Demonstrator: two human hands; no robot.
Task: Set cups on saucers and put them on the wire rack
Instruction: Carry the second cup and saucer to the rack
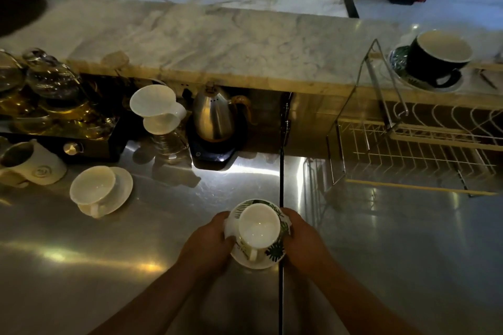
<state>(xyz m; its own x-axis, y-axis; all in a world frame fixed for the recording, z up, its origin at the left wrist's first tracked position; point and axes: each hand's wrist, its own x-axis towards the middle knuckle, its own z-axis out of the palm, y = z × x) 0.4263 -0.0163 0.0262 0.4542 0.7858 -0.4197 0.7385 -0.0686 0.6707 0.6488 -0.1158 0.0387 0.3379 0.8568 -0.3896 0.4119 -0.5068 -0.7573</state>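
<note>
Both forearms reach forward from the bottom edge, wrists close together over the steel counter [109,266]. The left hand [209,242] and right hand [302,236] cup a leaf-patterned saucer [273,254] from opposite sides, fingers curled around its rim, with 1 white cup [260,228] on it, handle toward the person. In the dim light it seems lifted slightly. The wire rack [408,155] stands well apart at right.

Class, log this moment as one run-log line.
left hand + right hand: holding leaf-print cup on saucer | wire rack: lower tier empty | dark cup: on rack top
</note>
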